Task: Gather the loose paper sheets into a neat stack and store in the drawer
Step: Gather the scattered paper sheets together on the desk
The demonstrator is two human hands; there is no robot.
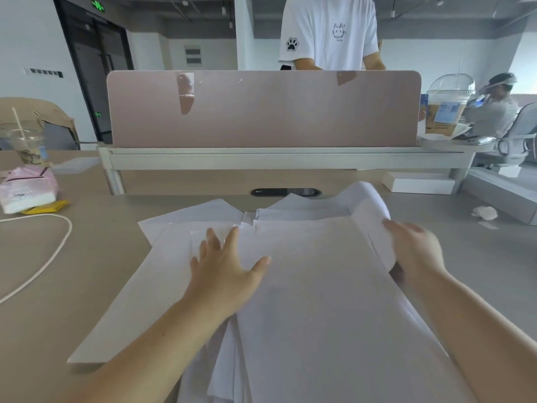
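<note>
Paper sheets [305,271] lie fanned and skewed across the middle of the desk [87,271], overlapping at many angles, nothing squared yet. Left hand [223,269] is flat on the left part of the pile, fingers spread wide, palm down, pinning rather than gripping. Right hand [412,248] is at the right edge, blurred; it seems to curl around a lifted, bowed sheet, but I cannot tell whether the fingers really pinch it.

Risks, as judgement: the raised sheet could crease or fold under if pushed inward while the left palm locks the layers below. Sheets near the bottom of the view overhang toward the person and could slide off the desk edge when the pile is swept together. Loose top sheets may skate sideways, since little holds them. The white cable [55,251] on the left and the crumpled scrap [484,213] on the right sit well apart, low snag risk.

Hidden: no drawer in view. Pile's near end is cut off by the frame. Sheet count unreadable. Right fingertips are hidden behind paper.
</note>
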